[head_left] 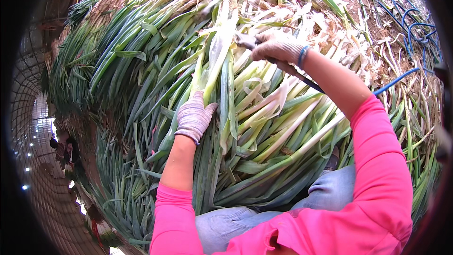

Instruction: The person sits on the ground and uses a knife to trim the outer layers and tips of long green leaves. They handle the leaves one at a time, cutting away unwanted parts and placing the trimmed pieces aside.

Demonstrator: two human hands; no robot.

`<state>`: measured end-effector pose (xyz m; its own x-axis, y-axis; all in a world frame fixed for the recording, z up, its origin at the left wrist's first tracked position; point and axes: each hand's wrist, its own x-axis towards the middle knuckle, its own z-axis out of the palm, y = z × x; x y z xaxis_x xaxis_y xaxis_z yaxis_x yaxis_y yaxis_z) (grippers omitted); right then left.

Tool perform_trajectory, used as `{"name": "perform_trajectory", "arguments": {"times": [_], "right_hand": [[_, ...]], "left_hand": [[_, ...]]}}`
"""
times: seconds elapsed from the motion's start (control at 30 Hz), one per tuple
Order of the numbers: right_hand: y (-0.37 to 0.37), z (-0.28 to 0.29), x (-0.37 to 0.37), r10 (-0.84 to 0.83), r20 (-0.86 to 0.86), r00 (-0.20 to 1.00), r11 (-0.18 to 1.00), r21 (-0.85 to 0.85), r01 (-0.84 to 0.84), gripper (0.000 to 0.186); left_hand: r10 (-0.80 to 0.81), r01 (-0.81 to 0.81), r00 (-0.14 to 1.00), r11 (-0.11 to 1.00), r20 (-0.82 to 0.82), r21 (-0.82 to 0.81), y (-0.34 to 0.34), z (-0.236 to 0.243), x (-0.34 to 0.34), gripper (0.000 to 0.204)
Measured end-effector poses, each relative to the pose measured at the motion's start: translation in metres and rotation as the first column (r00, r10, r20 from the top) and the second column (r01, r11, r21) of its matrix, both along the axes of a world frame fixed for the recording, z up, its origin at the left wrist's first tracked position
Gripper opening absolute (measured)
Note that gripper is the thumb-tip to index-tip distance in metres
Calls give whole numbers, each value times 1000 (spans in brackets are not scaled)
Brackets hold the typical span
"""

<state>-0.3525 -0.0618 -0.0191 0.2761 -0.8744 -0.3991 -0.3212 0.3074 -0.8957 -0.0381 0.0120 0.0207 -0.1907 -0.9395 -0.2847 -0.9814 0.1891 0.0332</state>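
My left hand (pixel 196 117), in a whitish knit glove, is closed around the green part of some long green onions (pixel 219 61). Their pale stems point away from me, with loose, translucent skin around them. Farther off and to the right, my gloved right hand (pixel 278 48) grips an air gun (pixel 246 40). Its nozzle end is close beside the pale stems; whether it touches them I cannot tell. A dark hose (pixel 304 79) runs from that hand and passes behind my right forearm. The air gun's handle is mostly hidden by my fingers.
A thick heap of green onions (pixel 127 66) spreads to the left. Peeled, dry skins (pixel 321 28) litter the far right. Blue hose (pixel 409 24) lies coiled at the right edge. My jeans-clad legs (pixel 330 191) are folded against the onions. A person (pixel 66 148) is far left.
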Motion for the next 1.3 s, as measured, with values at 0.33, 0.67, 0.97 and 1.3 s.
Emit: {"name": "perform_trajectory", "arguments": {"times": [0.33,0.67,0.97,1.3], "right_hand": [[37,17,-22,-38,-10,999,992,118,39,37],[47,33,-19,-16,-13,1000,993,113,17,37],[76,39,-22,88,-156,984,996,39,-82,56],[74,22,-48,97,-190,977,995,29,-93,64]], "left_hand": [[-26,24,997,999,78,25,5,3,-13,59],[-71,63,989,996,128,63,11,2,-14,62],[-135,138,978,990,156,-7,16,0,-18,57],[-477,547,830,794,-288,263,56,36,-62,45]]}}
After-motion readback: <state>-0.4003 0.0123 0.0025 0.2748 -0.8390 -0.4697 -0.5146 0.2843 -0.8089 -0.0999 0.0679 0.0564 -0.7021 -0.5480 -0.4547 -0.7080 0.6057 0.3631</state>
